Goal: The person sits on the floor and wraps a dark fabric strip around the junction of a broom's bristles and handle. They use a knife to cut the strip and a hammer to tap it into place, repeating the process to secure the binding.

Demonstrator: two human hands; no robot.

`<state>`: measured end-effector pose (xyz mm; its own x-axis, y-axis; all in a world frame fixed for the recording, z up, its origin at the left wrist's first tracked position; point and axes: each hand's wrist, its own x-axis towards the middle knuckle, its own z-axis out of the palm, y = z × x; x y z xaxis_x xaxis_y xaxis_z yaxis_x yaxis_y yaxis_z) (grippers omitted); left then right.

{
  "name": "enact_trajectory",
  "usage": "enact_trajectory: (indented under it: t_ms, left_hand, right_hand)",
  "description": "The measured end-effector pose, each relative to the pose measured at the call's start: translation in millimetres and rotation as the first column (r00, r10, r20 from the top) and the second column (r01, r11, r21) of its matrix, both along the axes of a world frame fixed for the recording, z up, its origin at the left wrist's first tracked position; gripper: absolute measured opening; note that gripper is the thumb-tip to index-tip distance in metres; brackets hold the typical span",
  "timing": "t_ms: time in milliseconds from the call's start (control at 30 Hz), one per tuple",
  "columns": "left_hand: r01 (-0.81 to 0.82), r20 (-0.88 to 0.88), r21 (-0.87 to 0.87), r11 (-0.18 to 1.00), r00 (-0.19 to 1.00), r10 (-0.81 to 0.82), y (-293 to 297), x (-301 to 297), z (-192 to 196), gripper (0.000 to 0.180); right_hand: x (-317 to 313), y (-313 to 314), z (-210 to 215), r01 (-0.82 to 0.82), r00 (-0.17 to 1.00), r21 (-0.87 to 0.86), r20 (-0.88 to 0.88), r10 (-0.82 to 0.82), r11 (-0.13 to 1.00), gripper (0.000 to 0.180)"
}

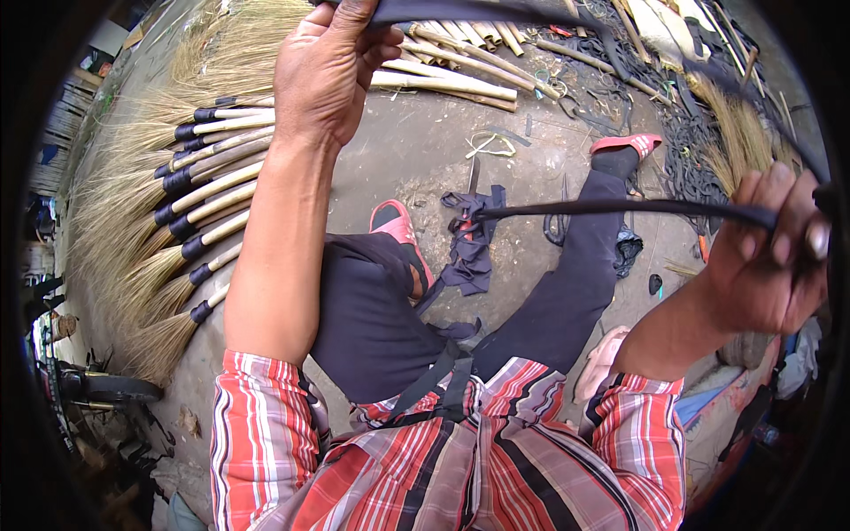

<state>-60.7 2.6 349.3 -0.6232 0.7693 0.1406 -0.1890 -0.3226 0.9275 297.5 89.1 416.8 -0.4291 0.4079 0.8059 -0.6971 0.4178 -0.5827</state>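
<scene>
A long black rubber-like strip (487,12) is pinched in my raised left hand (328,80) at the top. From there it arcs across to the far right, down toward my right hand (766,252), whose fingers are curled closed around the strip. A taut black length (620,207) runs left from my right hand to a dark cloth-like bundle (469,252) on the ground between my legs. Something red shows in that bundle, and an upright dark blade-like piece stands at its far side. Whether the two lengths are one strip I cannot tell.
Several grass brooms (199,186) with black-bound necks lie in a row on the left. Bamboo poles (443,84) lie beyond my left hand. Scissors (556,226) rest near my right leg. Black strip scraps (686,150) and loose broom grass (739,133) are heaped at the far right.
</scene>
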Motion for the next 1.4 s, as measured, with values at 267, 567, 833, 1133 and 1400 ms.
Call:
enact_trajectory:
  t_ms: [267, 567, 833, 1133, 1400]
  left_hand:
    - [0.234, -0.442, -0.167, 0.958, 0.851, -0.285, -9.6, 27.7, 0.0, 0.030]
    - [0.281, -0.516, -0.484, 0.829, 0.673, -0.530, -6.6, 39.7, -6.9, 0.034]
    - [0.047, -0.629, -0.675, 0.737, 0.486, -0.607, -23.0, 55.4, 10.0, 0.046]
    - [0.264, -0.495, -0.833, 0.486, 0.033, -0.868, -54.0, 63.8, 3.8, 0.055]
    - [0.335, -0.471, -0.842, 0.422, -0.076, -0.879, -32.0, 55.5, -16.9, 0.054]
  right_hand:
    - [-37.1, -19.3, -65.1, 0.289, 0.373, 0.344, 0.819, -0.436, 0.893, 0.073]
    - [-144.1, -33.6, -137.3, 0.088, 0.932, -0.631, 0.325, 0.159, 0.771, 0.024]
    - [-151.2, -23.8, -183.2, -0.110, 0.982, -0.899, -0.033, 0.186, 0.424, 0.015]
    - [-124.9, 160.7, -366.5, 0.755, 0.617, -0.592, 0.787, -0.002, 0.283, 0.028]
    - [-188.5, 274.5, -494.8, 0.895, 0.351, -0.278, 0.922, -0.164, 0.349, 0.044]
